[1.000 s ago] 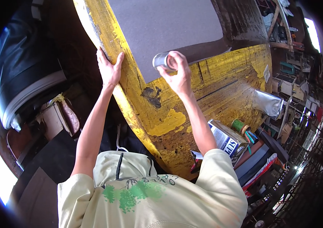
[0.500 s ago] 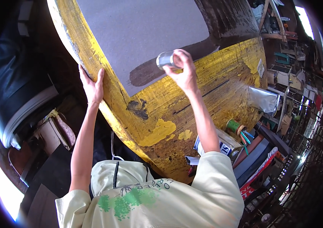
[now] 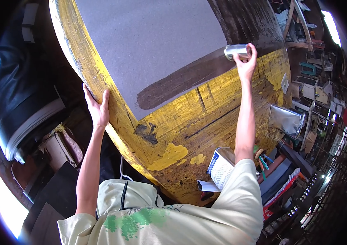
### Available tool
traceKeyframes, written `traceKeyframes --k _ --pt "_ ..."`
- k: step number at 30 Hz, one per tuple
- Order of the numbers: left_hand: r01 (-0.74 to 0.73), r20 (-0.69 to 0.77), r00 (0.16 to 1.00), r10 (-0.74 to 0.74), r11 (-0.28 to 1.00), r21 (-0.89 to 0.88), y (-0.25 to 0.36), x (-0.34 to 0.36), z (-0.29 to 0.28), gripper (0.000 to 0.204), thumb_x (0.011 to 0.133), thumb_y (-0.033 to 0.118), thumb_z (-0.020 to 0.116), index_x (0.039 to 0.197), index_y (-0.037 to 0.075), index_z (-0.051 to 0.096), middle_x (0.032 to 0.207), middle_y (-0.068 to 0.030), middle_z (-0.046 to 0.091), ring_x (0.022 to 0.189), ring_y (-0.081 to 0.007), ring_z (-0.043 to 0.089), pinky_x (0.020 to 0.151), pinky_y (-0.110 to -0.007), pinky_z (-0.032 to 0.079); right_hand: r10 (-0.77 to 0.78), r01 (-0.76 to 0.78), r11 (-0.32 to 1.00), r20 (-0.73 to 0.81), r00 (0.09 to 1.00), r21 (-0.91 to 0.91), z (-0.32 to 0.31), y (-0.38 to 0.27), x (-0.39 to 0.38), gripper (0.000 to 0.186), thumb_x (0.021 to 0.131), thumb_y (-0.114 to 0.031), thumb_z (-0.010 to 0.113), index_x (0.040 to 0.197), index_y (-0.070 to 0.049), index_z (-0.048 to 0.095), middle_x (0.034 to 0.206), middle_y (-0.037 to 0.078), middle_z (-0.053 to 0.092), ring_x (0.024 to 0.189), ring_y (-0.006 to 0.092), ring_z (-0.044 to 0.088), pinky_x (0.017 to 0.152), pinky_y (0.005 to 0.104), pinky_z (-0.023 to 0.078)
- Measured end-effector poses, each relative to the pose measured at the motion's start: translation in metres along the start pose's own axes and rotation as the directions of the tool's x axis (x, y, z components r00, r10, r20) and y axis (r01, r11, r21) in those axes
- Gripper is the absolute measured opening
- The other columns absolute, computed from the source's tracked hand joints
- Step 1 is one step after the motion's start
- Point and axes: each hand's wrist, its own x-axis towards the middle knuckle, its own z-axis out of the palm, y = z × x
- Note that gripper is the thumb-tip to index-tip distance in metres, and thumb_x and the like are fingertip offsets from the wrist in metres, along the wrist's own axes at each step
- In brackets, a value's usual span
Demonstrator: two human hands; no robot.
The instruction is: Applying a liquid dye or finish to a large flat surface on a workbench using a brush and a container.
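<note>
My right hand [image 3: 246, 67] is closed round a silver metal can [image 3: 237, 52], tipped on its side over the far right part of a grey sheet [image 3: 153, 45]. A dark wet-looking band [image 3: 185, 79] runs along the sheet's near edge, below and left of the can. My left hand [image 3: 98, 110] grips the left edge of the worn yellow table [image 3: 173, 134], its thumb on top. Its lower fingers are hidden by the edge. What is inside the can does not show.
A white and blue tin [image 3: 222, 167] stands by my right elbow. Farther right are a shiny square tin [image 3: 287, 120] and a green spool [image 3: 257, 150], partly behind my arm. Dark rolled material [image 3: 26, 94] lies left of the table. Cluttered shelves [image 3: 316, 81] fill the far right.
My right hand has carried the can right and slightly away along the dark band, showing more of the band. My left hand stays at the edge. The view has shifted slightly.
</note>
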Motion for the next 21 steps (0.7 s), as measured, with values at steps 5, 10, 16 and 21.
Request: traceKeyframes --k 5,10,16,21 --pt "-0.010 -0.001 1.000 0.010 1.000 -0.020 -0.001 -0.001 0.001 0.091 0.086 0.036 0.068 0.150 0.001 0.013 0.150 -0.0234 0.026 0.136 -0.0330 0.032 0.113 -0.039 0.027 0.015 -0.017 0.998 -0.034 0.999 -0.054 -0.017 0.032 0.025 0.072 0.072 -0.004 0.081 0.133 -0.011 0.045 0.129 0.012 0.052 0.114 0.0249 0.055 0.092 0.0348 0.050" --pt "-0.020 -0.001 1.000 0.020 1.000 -0.013 -0.005 0.000 0.001 0.091 0.086 0.036 0.068 0.149 0.001 0.013 0.150 -0.0239 0.026 0.137 -0.0337 0.032 0.113 -0.040 0.027 0.116 -0.115 0.993 -0.086 0.989 0.025 -0.006 0.021 0.021 0.072 0.072 -0.006 0.083 0.133 -0.010 0.045 0.130 0.014 0.052 0.115 0.0237 0.054 0.094 0.0359 0.049" --pt "-0.023 -0.013 1.000 0.023 0.999 -0.032 -0.002 0.001 0.001 0.091 0.086 0.034 0.069 0.149 0.001 0.013 0.149 -0.0242 0.026 0.136 -0.0343 0.033 0.113 -0.040 0.028 0.127 -0.125 0.992 -0.039 0.991 0.034 0.026 -0.028 -0.011 0.075 0.072 -0.008 0.083 0.135 -0.016 0.045 0.129 0.019 0.053 0.111 0.0296 0.058 0.090 0.0391 0.052" --pt "-0.080 -0.048 0.996 0.080 0.997 0.009 -0.006 0.002 0.001 0.091 0.083 0.036 0.071 0.147 -0.001 0.018 0.146 -0.0250 0.029 0.135 -0.0362 0.033 0.112 -0.041 0.028 0.010 -0.011 1.000 -0.010 1.000 -0.022 0.067 -0.092 -0.059 0.072 0.072 -0.013 0.082 0.134 -0.009 0.045 0.127 0.022 0.055 0.114 0.0336 0.057 0.090 0.0458 0.055"
